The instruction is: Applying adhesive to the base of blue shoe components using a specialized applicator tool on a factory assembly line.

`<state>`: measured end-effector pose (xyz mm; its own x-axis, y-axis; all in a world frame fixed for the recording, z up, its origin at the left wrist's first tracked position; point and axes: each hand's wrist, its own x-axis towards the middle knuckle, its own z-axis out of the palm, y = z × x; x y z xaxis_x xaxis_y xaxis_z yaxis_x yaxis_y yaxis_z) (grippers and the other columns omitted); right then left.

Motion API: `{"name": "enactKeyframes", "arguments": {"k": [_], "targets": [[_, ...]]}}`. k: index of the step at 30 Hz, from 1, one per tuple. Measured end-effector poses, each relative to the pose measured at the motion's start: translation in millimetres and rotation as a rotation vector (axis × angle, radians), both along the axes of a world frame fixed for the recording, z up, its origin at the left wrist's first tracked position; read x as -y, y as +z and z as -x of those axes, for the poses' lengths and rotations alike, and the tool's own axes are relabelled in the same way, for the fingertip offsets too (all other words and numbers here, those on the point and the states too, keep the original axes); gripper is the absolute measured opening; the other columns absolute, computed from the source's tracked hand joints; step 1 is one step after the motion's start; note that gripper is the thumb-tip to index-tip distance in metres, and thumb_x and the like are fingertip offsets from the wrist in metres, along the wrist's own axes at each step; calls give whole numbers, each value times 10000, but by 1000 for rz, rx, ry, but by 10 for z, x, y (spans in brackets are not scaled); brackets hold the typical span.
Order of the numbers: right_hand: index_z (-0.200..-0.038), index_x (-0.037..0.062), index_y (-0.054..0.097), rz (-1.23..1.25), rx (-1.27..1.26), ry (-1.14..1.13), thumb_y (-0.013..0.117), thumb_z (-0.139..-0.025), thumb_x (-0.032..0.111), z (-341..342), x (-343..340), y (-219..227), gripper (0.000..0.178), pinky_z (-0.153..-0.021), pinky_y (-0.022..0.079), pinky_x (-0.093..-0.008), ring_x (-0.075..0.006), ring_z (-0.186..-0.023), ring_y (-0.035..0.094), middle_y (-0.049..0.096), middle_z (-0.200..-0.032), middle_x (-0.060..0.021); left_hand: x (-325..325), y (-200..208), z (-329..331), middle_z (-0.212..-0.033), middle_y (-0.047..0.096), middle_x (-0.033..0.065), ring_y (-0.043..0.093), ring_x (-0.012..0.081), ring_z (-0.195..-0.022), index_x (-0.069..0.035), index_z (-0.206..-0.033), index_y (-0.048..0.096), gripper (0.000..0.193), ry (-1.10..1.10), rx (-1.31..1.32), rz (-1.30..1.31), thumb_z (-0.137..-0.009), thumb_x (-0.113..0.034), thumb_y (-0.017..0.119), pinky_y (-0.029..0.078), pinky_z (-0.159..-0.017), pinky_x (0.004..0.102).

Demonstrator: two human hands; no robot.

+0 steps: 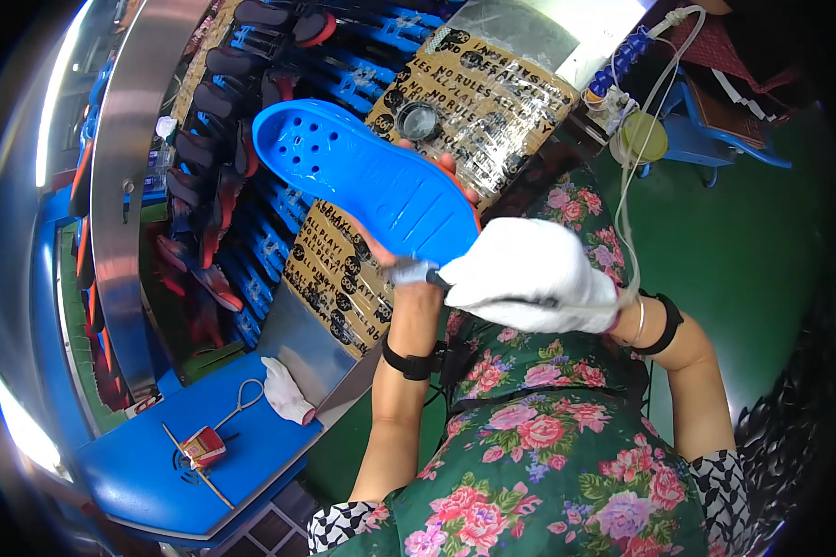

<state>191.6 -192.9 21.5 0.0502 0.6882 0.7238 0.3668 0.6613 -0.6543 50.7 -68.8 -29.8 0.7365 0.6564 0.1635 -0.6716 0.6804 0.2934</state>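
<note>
A blue shoe sole [372, 181], with round holes at its toe end and grooves toward the heel, lies slanted across the middle of the view. My bare left hand [379, 247] grips it from beneath, the fingertips showing past its far edge. My right hand [529, 277] wears a white glove and is closed beside the heel end. From it sticks out a small tool with a dark handle and a pale, motion-smeared tip, apparently a brush [411, 271], at the near edge of the sole. The glove hides the heel's end.
A small round dish [418, 121] sits on the tape-covered cardboard [520, 121]. To the left, dark and red shoes [215, 102] stand on a blue rack. A spare white glove [286, 392] and a red box [202, 447] lie on a blue surface. A pale cable [627, 213] hangs at right.
</note>
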Motion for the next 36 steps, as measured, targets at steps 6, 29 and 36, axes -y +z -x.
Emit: {"name": "enactKeyframes", "arguments": {"k": [6, 29, 36], "targets": [[-1002, 127, 767, -16, 136, -37, 796, -799, 107, -123, -37, -74, 206, -775, 566, -350, -255, -873, 703, 748, -1009, -61, -25, 67, 42, -1332, 543, 276, 604, 441, -1123, -107, -1503, 355, 969, 4, -100, 42, -839, -783, 558, 529, -924, 579], [-1106, 149, 753, -32, 248, 70, 785, -770, 97, -7, 205, -175, 342, -683, 579, -370, -276, -843, 688, 744, -1041, -82, -327, 155, 253, -1433, 437, 314, 549, 534, -1166, -2, -1559, 230, 1045, -394, -42, 86, -829, -627, 640, 508, -970, 606], [-893, 83, 772, 177, -98, 116, 837, -716, 15, -139, 50, 28, 200, -692, 561, -347, -248, -797, 710, 753, -937, -117, -391, 269, 289, -1508, 364, 263, 561, 447, -1043, -12, -1560, 239, 1053, -349, -367, -46, -826, -641, 654, 529, -823, 514]]}}
